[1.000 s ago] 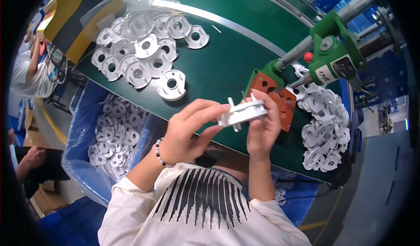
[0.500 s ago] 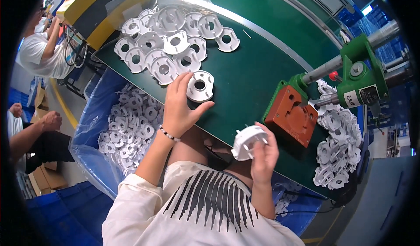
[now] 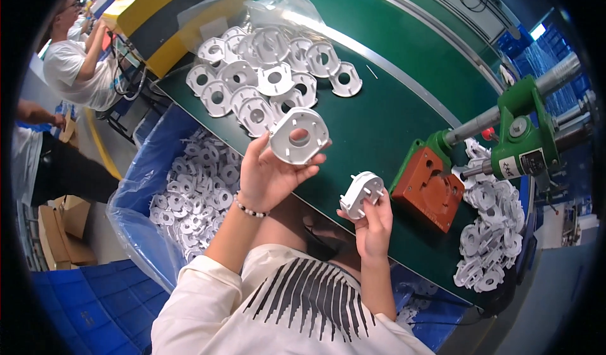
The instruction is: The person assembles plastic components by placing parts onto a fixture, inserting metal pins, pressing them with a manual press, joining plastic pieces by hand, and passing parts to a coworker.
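White ring (image 3: pixel 315 131) held in our left hand (image 3: pixel 271 178), pronged piece (image 3: pixel 358 192) pinched in our right hand (image 3: pixel 375 227), with brown block (image 3: pixel 432 194) rightward.

- A larger held part (image 3: pixel 317 130) and smaller held part (image 3: pixel 355 193) are gleaming white.
- A white shirt (image 3: pixel 284 311) is sporting black stripes.
- A bracelet (image 3: pixel 251 212) is mixing dark and pale beads.
- A green press (image 3: pixel 519 125) is offsetting a brick-orange block (image 3: pixel 416 178).
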Tool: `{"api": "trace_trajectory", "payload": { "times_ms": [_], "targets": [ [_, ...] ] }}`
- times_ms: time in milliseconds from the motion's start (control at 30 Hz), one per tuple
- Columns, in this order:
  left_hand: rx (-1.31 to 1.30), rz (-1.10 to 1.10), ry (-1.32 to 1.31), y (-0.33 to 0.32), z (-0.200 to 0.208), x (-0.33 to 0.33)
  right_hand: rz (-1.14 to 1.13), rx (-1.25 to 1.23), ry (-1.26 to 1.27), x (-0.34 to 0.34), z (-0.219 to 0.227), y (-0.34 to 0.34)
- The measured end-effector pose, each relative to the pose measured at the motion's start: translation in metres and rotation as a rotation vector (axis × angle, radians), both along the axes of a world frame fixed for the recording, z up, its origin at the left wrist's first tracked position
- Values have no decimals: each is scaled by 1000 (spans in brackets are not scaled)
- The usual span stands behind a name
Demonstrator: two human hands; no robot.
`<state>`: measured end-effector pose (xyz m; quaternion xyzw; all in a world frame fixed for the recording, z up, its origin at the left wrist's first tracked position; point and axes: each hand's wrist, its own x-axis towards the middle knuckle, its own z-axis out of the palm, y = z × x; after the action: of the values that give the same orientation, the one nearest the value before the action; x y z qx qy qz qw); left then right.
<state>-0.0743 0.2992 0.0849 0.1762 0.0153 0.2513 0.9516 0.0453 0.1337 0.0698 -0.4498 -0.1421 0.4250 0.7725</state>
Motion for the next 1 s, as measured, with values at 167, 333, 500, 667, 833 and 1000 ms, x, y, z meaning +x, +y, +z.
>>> {"api": "trace_trajectory", "payload": {
  "times_ms": [167,333,500,667,833,1000],
  "targets": [
    [-87,-48,-130,-3,10,-8,-20,9,-21,-1,1,2],
    [-115,-48,-142,-8,17,-9,-37,10,-56,-1,0,3],
    [-73,-79,-207,-10,11,-10,-76,12,-108,0,-14,2],
    [-12,-115,-362,-9,4,-10,-104,58,-105,-4,-10,3],
    [77,-124,-448,-5,3,-8,-100,78,-90,0,-13,2],
    [67,23,-339,4,-1,-24,-113,77,-101,-3,-19,5]
  ]
}}
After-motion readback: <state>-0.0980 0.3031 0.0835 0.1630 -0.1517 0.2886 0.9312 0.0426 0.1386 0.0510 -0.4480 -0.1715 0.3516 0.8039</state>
